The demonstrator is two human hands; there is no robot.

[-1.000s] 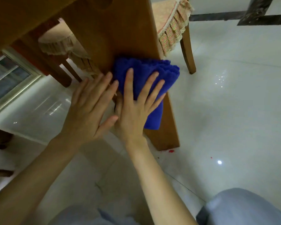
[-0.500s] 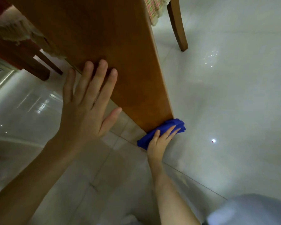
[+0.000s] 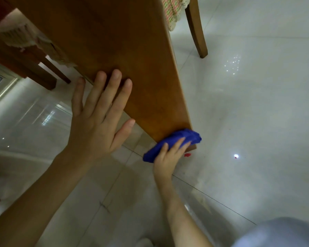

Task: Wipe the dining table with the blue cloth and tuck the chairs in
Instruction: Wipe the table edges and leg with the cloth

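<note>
Wiping is on the table's leg panel (image 3: 132,50); worktop out of view, chair (image 3: 196,32) tuck-in unconfirmed. Blue cloth (image 3: 185,136) at the panel foot under right hand (image 3: 168,157), grip apart, fingers pressing it. Left hand (image 3: 96,122) flat on panel, grip apart. A second ago the cloth sat mid-panel beside the left hand.

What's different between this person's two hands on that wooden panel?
The left hand lies bare on the wooden panel; the right hand has the blue cloth under it. The left hand sits higher up, the right hand at the panel's bottom corner near the floor. The left hand's fingers are spread wide; the right hand's lie closer together. Both press against the same panel with fairly straight fingers.
</note>
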